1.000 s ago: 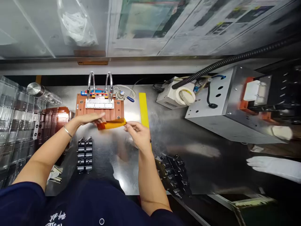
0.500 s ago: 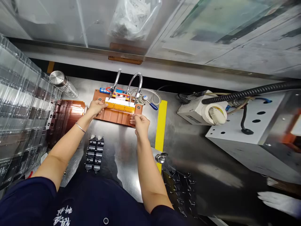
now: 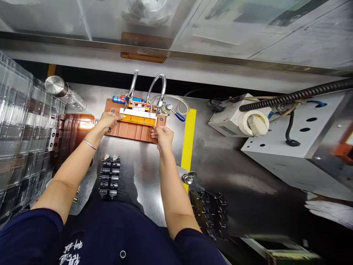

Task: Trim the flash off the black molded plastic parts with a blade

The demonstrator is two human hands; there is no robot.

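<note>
On the shiny metal table (image 3: 127,165), I see a brown block (image 3: 129,131) with an orange strip (image 3: 138,119) over it. The person's left hand (image 3: 107,121) pinches one end of the strip, and the right hand (image 3: 164,138) pinches the other end. The strip covers part of a white bar (image 3: 138,112); I can't tell if they touch. Black parts (image 3: 109,178) sit nearer the person's tummy.

A shiny metal table (image 3: 215,158) sits below glossy grey panels (image 3: 106,18)
</note>
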